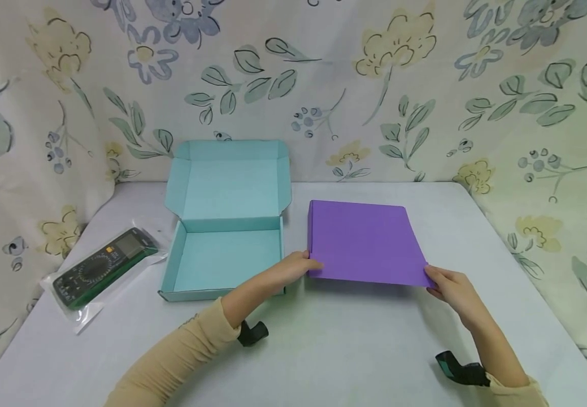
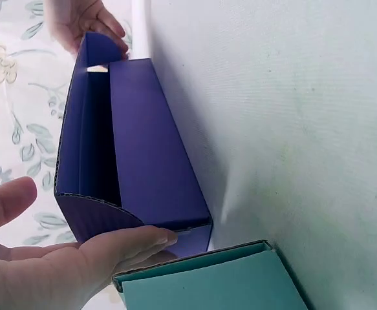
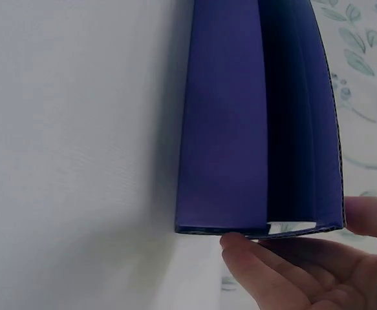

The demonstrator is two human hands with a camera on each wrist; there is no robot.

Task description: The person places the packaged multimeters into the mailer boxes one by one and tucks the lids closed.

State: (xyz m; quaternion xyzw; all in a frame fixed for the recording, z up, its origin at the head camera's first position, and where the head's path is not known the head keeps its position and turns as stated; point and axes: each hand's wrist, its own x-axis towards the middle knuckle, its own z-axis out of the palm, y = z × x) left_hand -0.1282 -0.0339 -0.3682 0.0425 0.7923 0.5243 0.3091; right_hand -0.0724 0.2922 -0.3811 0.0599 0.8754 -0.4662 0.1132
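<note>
A purple cardboard box (image 1: pixel 364 240) stands on the table, its lid tilted up a little at the front. A dark gap shows between the lid and the front wall (image 2: pixel 152 148) in the left wrist view. My left hand (image 1: pixel 295 268) is at the box's front left corner, its fingers (image 2: pixel 133 245) laid nearly straight along the side and the thumb raised. At the front right corner, my right hand (image 1: pixel 453 288) holds the lid's edge, thumb at the top and fingers (image 3: pixel 266 268) against the side. Beside the left hand stands an open teal box (image 1: pixel 227 257).
The teal box's lid (image 1: pixel 232 181) leans up at the back. A multimeter (image 1: pixel 105 265) in a clear plastic bag lies at the left of the white table (image 1: pixel 354 350). A floral cloth (image 1: pixel 324 79) hangs behind and at both sides. Dark devices (image 1: pixel 461 370) sit at the wrists.
</note>
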